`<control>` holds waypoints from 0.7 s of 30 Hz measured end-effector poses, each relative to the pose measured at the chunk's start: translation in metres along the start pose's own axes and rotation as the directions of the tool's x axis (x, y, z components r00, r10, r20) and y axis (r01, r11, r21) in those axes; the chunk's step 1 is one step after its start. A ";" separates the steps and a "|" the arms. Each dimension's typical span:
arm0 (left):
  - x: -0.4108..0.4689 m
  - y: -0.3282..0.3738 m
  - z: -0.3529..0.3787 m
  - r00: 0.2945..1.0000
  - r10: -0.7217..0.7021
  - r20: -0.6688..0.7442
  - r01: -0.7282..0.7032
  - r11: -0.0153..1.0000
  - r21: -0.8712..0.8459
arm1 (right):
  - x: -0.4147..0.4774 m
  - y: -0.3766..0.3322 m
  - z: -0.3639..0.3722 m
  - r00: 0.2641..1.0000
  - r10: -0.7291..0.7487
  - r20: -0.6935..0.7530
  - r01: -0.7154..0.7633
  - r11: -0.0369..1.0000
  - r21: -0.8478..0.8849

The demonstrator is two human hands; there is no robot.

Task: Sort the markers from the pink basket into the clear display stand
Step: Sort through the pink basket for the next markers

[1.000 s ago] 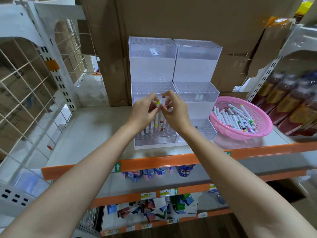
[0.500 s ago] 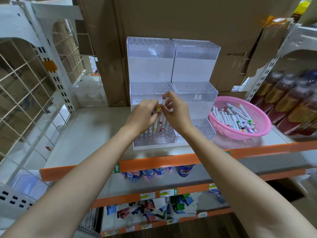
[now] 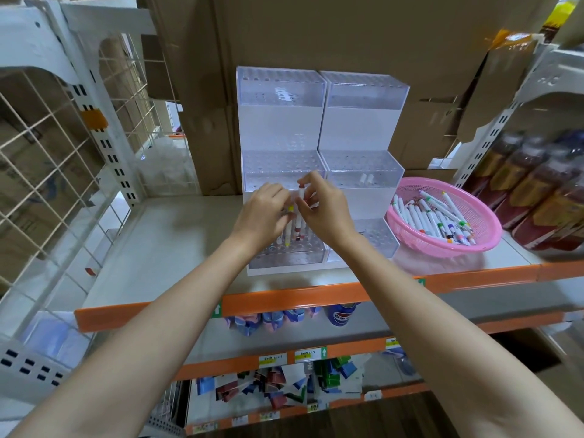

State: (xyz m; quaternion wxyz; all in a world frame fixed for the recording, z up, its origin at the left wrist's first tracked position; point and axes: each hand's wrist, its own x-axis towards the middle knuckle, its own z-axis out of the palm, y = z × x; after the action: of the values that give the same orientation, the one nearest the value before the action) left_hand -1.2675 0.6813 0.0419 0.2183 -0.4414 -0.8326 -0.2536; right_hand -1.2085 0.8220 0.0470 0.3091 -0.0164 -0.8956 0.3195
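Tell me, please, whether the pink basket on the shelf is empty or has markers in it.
Not empty: the pink basket holds a loose pile of white markers with coloured caps, lying across its bottom.

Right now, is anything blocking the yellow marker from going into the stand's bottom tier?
Nothing visible does. The left hand holds the yellow marker over the bottom tier; the red marker in the right hand sits beside it.

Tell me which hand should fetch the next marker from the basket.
Right. The basket lies right of the stand, nearest the right hand; the left hand would have to cross over. Both hold markers now.
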 end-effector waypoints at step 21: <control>-0.021 -0.005 -0.007 0.994 0.110 0.005 -0.109 0.984 0.141 | -0.004 -0.002 -0.007 0.998 -0.041 0.046 0.046 0.994 -0.103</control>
State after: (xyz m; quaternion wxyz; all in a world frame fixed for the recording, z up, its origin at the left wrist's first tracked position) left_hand -1.2604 0.6615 0.0336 0.2636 -0.4696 -0.8227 -0.1823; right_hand -1.2010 0.8236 0.0498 0.2951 -0.0060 -0.9176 0.2661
